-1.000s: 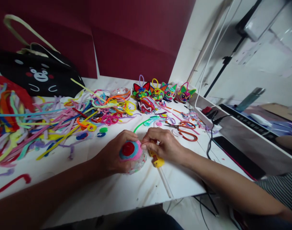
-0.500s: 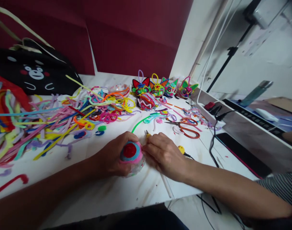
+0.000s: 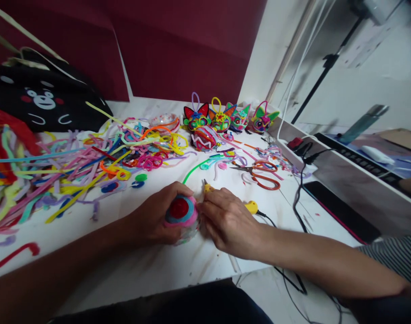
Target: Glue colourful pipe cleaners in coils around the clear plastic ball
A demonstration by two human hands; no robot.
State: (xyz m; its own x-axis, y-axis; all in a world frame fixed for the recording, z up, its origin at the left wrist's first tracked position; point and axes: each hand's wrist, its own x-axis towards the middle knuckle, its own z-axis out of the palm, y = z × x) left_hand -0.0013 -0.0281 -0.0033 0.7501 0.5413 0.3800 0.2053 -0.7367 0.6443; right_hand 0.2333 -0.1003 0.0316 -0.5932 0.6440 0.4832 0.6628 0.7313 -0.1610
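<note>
My left hand [image 3: 153, 211] is wrapped around a clear plastic ball [image 3: 187, 236]. Its upper face carries coiled pipe cleaner [image 3: 191, 219] in pink and blue with a red centre. My right hand [image 3: 229, 220] is closed, its thumb and fingertips pinched against the pink edge of the coil; what lies between them is hidden. Behind that hand a yellow glue gun [image 3: 252, 207] shows its metal nozzle and corded end, its middle covered. A green pipe cleaner [image 3: 194, 170] runs back from the ball. Orange-handled scissors [image 3: 266, 175] lie open beyond my right hand.
Loose pipe cleaners [image 3: 73, 166] pile up on the left, before a black bag [image 3: 43, 103]. Several decorated balls with ears [image 3: 222, 121] stand at the back. On the right are a phone [image 3: 340, 216], cables and a low partition [image 3: 343, 184]. A striped sleeve [image 3: 394, 258] is at the right edge.
The view has shifted slightly. The coil-topped ball has tilted and moved a little left in my left hand, while my right fingertips stay at its edge.
</note>
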